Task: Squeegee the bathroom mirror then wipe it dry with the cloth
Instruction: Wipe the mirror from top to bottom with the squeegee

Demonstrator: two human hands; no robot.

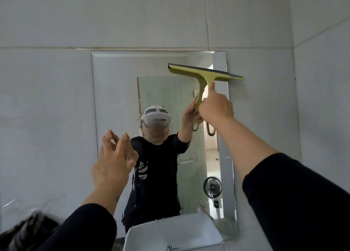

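Black-sleeved right hand (216,108) grips the squeegee (203,76) against the tiled wall's mirror (117,91); left hand (113,159) spread empty.

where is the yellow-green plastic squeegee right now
In the head view, the yellow-green plastic squeegee is at the upper right corner of the wall mirror, held by its handle in the right hand, its blade reaching past the mirror's right edge.
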